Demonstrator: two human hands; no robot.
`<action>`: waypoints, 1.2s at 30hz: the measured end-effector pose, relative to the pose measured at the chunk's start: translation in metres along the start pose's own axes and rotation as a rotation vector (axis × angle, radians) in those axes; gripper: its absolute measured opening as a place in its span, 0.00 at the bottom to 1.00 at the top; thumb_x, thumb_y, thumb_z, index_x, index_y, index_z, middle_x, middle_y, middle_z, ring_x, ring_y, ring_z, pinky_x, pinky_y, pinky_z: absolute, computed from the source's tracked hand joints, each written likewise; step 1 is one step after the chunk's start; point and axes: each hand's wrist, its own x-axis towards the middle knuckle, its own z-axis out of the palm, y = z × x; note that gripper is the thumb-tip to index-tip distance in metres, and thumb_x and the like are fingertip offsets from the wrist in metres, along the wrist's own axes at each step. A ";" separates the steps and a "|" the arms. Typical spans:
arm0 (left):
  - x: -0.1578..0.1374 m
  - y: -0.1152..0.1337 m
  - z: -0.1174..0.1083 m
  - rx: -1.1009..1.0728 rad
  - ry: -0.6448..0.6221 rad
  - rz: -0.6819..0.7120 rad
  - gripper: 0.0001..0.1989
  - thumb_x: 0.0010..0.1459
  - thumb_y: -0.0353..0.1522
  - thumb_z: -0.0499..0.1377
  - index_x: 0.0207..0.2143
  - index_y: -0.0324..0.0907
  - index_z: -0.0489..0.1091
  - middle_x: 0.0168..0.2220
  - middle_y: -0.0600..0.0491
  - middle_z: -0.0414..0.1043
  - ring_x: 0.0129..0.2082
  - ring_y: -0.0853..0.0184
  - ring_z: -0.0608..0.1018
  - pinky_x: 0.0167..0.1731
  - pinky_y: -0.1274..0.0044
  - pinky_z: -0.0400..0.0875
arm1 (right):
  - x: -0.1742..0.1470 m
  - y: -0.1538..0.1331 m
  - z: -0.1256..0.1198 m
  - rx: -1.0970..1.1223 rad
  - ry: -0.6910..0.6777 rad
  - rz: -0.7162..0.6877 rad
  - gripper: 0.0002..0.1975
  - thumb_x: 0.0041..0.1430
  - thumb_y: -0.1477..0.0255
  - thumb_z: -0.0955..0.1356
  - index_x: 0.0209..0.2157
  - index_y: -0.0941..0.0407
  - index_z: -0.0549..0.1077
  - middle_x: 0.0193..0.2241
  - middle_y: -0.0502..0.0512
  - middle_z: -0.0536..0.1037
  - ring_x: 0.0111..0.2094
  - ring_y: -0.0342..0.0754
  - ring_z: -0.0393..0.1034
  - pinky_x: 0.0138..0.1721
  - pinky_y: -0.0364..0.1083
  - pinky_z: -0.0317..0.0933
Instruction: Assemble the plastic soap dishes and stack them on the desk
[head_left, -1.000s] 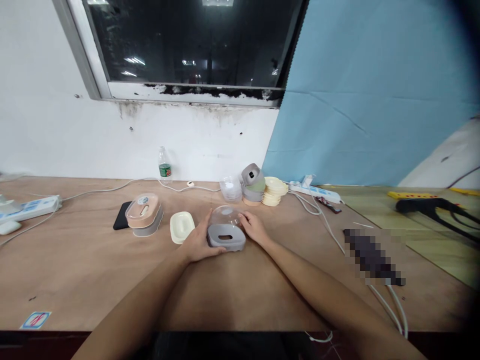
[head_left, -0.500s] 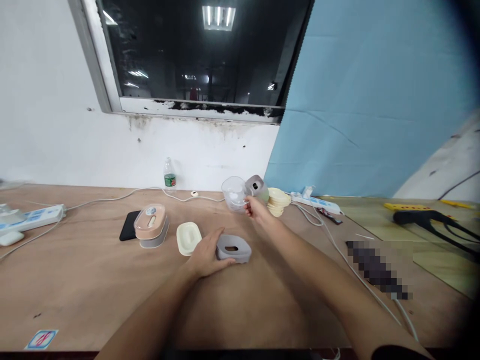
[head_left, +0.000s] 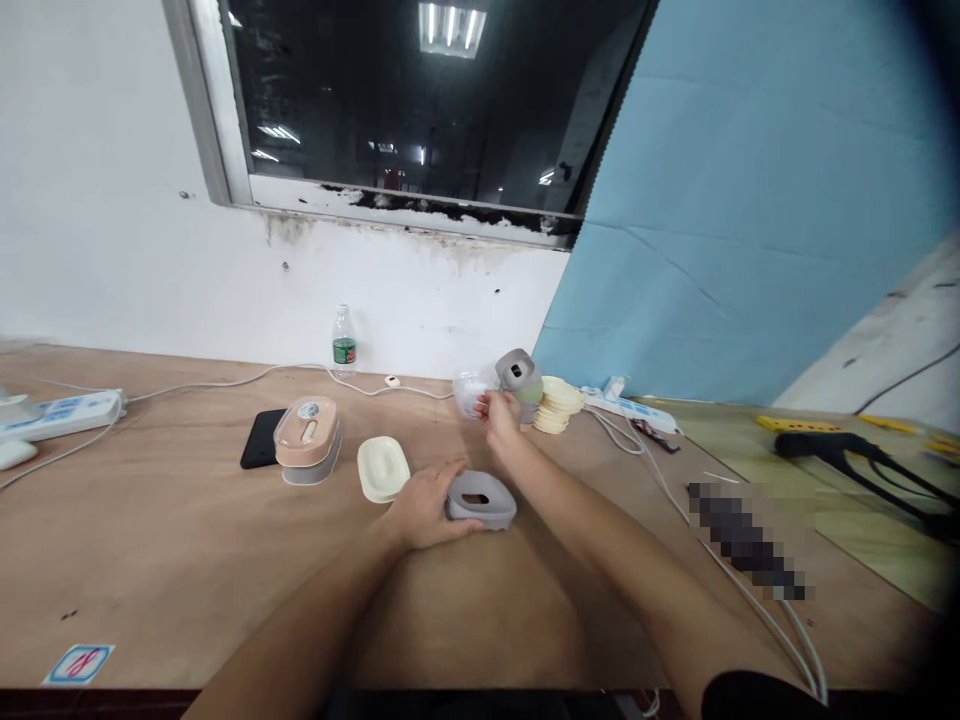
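Lowering clear lid, right hand seemingly gripping

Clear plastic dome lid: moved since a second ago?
Yes. The clear plastic dome lid, held in the right hand, left the grey base and now sits back by the cream disc stack.

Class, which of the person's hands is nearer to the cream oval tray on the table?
Left. The left hand lies just right of the cream tray, on the grey base; the right hand is farther back, at the clear lid.
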 end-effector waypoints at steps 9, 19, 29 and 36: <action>0.000 0.002 -0.001 0.028 -0.001 0.007 0.39 0.51 0.52 0.60 0.60 0.42 0.57 0.57 0.43 0.64 0.56 0.53 0.68 0.55 0.62 0.63 | -0.008 0.006 -0.003 -0.305 -0.156 -0.333 0.26 0.56 0.67 0.63 0.55 0.53 0.54 0.53 0.60 0.70 0.28 0.43 0.74 0.26 0.43 0.68; 0.001 0.003 -0.003 0.017 -0.012 0.037 0.35 0.52 0.50 0.61 0.57 0.43 0.60 0.53 0.46 0.68 0.52 0.56 0.71 0.52 0.64 0.66 | 0.015 -0.023 -0.018 -1.299 -0.542 -0.803 0.19 0.60 0.71 0.62 0.54 0.54 0.67 0.54 0.61 0.71 0.52 0.57 0.67 0.52 0.53 0.59; 0.001 0.000 0.000 0.071 -0.042 0.005 0.35 0.51 0.52 0.60 0.56 0.42 0.63 0.52 0.45 0.68 0.51 0.54 0.72 0.52 0.63 0.66 | 0.026 -0.036 -0.020 -1.556 -0.366 -0.746 0.24 0.64 0.54 0.58 0.44 0.58 0.73 0.42 0.67 0.75 0.42 0.57 0.71 0.41 0.50 0.59; 0.000 -0.001 0.000 0.071 -0.035 0.023 0.34 0.52 0.52 0.60 0.55 0.42 0.63 0.51 0.45 0.69 0.51 0.55 0.72 0.52 0.64 0.66 | 0.032 -0.037 -0.022 -1.562 -0.359 -0.728 0.20 0.64 0.58 0.60 0.40 0.59 0.74 0.43 0.64 0.74 0.41 0.53 0.69 0.41 0.47 0.58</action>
